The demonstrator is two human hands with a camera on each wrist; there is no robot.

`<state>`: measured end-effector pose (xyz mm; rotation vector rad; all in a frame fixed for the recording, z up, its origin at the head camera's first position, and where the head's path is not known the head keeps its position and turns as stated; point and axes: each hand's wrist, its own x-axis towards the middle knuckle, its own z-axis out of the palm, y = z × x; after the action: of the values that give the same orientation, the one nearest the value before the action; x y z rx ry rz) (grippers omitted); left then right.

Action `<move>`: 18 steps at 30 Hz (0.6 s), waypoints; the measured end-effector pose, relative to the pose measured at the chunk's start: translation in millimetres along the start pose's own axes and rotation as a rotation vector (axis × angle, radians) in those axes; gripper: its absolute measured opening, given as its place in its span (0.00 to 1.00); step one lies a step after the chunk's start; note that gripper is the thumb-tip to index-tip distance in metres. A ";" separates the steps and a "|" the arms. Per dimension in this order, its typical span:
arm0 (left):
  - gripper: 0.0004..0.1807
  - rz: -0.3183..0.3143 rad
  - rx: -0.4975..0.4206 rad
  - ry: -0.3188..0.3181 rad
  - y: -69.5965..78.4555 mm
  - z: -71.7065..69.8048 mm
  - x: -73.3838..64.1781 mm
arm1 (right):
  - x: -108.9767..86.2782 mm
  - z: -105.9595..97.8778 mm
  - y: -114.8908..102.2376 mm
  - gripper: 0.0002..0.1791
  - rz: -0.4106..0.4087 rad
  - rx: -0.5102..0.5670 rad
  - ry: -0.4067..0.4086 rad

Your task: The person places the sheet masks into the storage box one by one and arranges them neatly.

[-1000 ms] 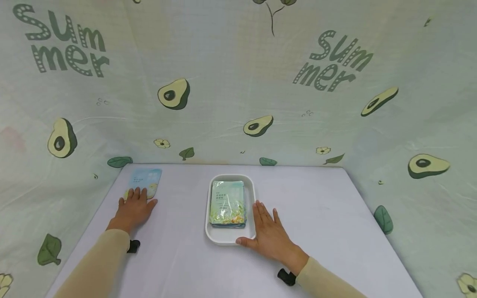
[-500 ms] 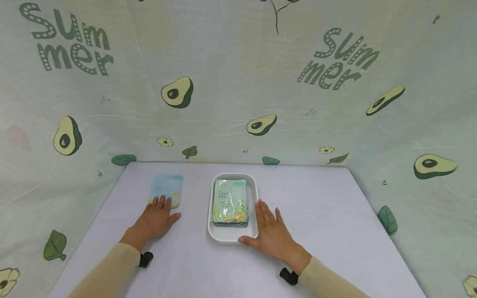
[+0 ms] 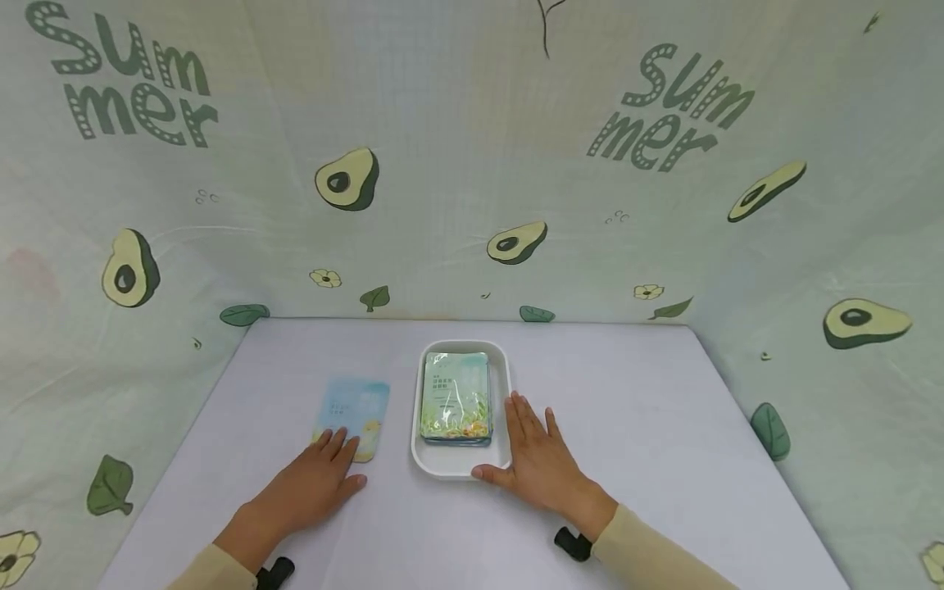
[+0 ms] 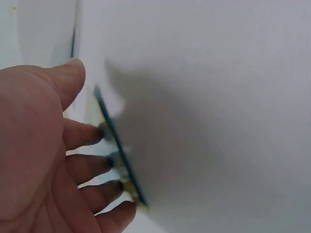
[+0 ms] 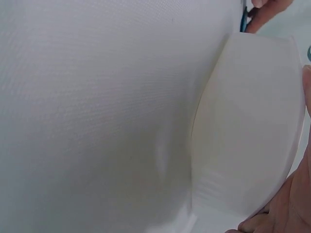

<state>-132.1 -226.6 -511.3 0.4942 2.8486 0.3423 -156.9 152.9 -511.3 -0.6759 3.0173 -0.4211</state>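
A thin blue sachet (image 3: 357, 410) with a yellow lower part lies on the table left of the tray. My left hand (image 3: 306, 485) rests its extended fingertips on the lower end of it, palm down. In the left wrist view, the sachet's edge (image 4: 121, 150) passes under the fingertips, the thumb standing apart from it. A white tray (image 3: 442, 463) sits at the middle, holding a stack of glossy green sachets (image 3: 455, 397). Against the tray's right side and front corner, my right hand (image 3: 542, 467) rests with fingers straight and thumb spread. The right wrist view shows the tray's outer wall (image 5: 248, 121) beside that hand.
The table is covered in a pale cloth (image 3: 627, 410). Behind and on both sides hangs a light green curtain (image 3: 435, 164) printed with avocados and leaves. Each wrist wears a small black camera mount (image 3: 572, 543).
My left hand has slid the blue sachet rightward and nearer to me, from the table's far left corner to beside the tray. The right hand and the tray stay in place.
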 end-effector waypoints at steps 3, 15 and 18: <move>0.32 -0.007 0.007 0.009 -2.6 -9.2 5.2 | -1.0 -2.9 0.2 0.68 -0.001 -0.005 0.006; 0.55 -0.006 0.221 0.169 -55.3 -36.6 67.4 | 0.8 0.8 1.8 0.70 -0.008 -0.010 0.021; 0.66 0.005 0.236 0.134 -61.7 -37.6 78.4 | 0.1 0.9 0.9 0.70 -0.001 0.002 0.012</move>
<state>-232.5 -262.3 -506.6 0.5401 3.0364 0.0404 -157.3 153.4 -512.5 -0.6780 3.0274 -0.4296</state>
